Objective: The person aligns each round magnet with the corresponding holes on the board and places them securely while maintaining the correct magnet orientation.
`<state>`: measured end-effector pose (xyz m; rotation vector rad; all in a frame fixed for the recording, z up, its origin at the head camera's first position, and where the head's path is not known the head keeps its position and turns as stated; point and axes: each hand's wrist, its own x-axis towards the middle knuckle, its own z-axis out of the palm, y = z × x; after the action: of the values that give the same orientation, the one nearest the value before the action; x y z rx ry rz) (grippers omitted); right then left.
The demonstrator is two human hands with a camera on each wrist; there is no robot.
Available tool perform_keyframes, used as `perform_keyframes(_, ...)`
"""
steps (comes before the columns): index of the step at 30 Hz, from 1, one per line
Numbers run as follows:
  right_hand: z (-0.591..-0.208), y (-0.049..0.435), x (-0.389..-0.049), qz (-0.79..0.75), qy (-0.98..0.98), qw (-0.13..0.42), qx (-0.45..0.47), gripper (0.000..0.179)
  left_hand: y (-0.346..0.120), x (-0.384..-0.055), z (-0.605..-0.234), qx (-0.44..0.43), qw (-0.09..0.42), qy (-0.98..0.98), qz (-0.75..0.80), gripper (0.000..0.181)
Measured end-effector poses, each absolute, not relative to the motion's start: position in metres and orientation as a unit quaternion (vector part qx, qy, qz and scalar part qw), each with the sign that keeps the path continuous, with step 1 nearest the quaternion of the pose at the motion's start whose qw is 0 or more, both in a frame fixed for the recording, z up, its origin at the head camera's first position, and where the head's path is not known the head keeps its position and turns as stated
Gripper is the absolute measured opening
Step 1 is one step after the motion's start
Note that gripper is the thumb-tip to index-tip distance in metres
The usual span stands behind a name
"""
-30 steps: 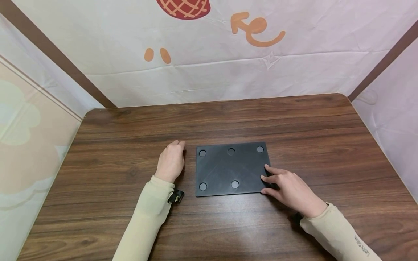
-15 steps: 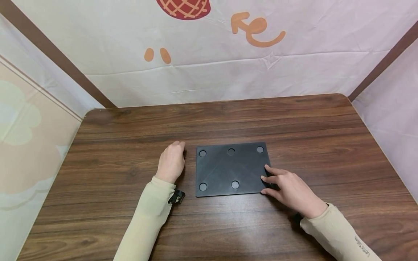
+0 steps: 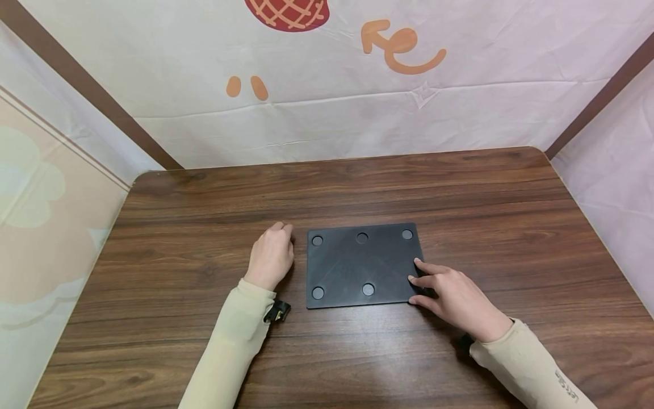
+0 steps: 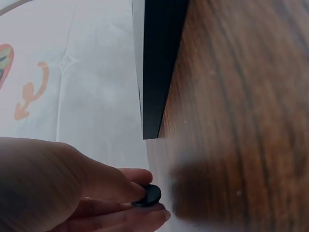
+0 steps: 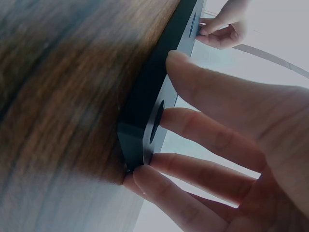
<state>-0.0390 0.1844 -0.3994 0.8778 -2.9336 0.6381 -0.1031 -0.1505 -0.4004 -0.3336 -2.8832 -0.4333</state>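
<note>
A black rectangular board [image 3: 357, 261] with several round recesses lies flat on the table, its left end close to my left hand [image 3: 271, 255]. In the left wrist view, thumb and fingers pinch a small black round disc [image 4: 151, 195] beyond the board's edge [image 4: 157, 72]; from the head, the hand's back hides this disc. My right hand [image 3: 455, 295] rests on the board's right end with fingers spread. The right wrist view has the thumb [image 5: 178, 60] on the board's top edge, one fingertip at a recess [image 5: 157, 121], and other fingertips around the corner.
The wood-grain table [image 3: 204, 341] reaches back to a white printed cloth [image 3: 337, 119]. Cloth walls stand at the left [image 3: 46, 227] and right [image 3: 618, 187]. A black clip [image 3: 277, 311] sits on the left wrist.
My left hand has shifted slightly right, toward the board. The right hand and the board have stayed in place.
</note>
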Motion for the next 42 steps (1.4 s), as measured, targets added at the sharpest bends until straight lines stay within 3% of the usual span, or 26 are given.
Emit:
perform_keyframes(22,-0.398,0.185,-0.04,0.204,-0.937,0.013,0.283,0.033,-0.145,-0.099,-0.398,-0.125,0.073,-0.975,-0.168,0.009)
perform_keyframes(42,-0.398,0.186,-0.039,0.205,-0.937,0.013,0.284,0.032,-0.136,-0.093,-0.397,-0.15,0.08,-0.97,-0.173,0.014)
